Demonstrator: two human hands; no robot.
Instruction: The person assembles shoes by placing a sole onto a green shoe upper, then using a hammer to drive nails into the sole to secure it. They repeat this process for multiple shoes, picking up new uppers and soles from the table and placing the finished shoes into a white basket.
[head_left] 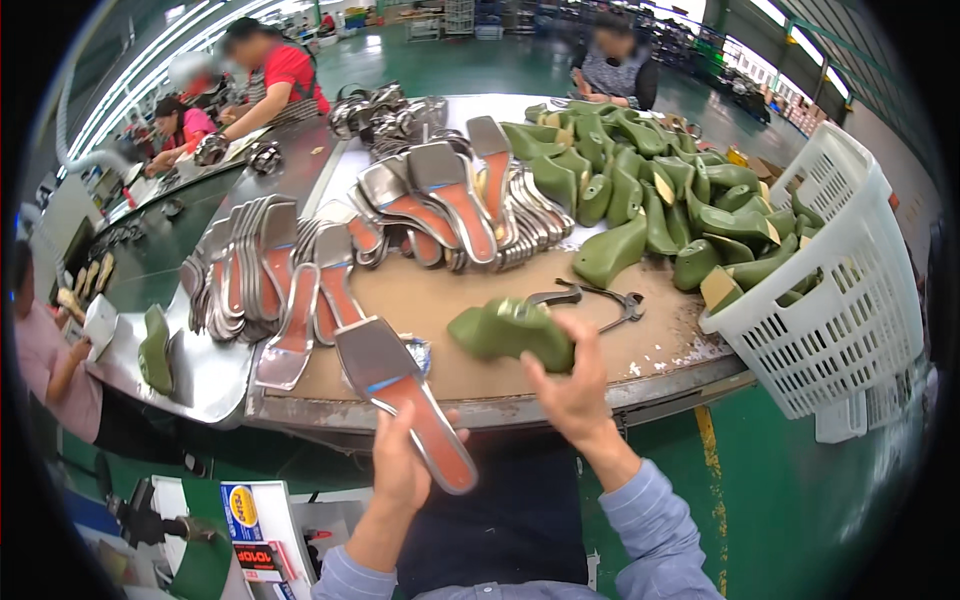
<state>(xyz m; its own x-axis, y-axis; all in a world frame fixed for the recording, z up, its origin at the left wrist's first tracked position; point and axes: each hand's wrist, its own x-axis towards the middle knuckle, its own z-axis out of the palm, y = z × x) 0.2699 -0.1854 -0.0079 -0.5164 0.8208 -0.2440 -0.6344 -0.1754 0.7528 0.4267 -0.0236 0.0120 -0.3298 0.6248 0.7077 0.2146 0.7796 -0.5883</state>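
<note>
My left hand [402,470] is closed around the heel end of a silver shoe sole [405,400] with an orange-brown inner strip, its broad toe end lying over the near edge of the surface [480,375]. My right hand [573,385] grips a green shoe last [510,332], held just above the surface, near a pair of dark pincers [600,298].

Judging by how things lie, much is left: a big heap of green lasts [650,190] covers the far right of the surface, and fanned rows of silver soles [270,270] lie to the left and centre. I see no last on the surface already paired with a sole.

The white plastic basket [850,300] leans against the right edge, and several green lasts spill into its open mouth.
</note>
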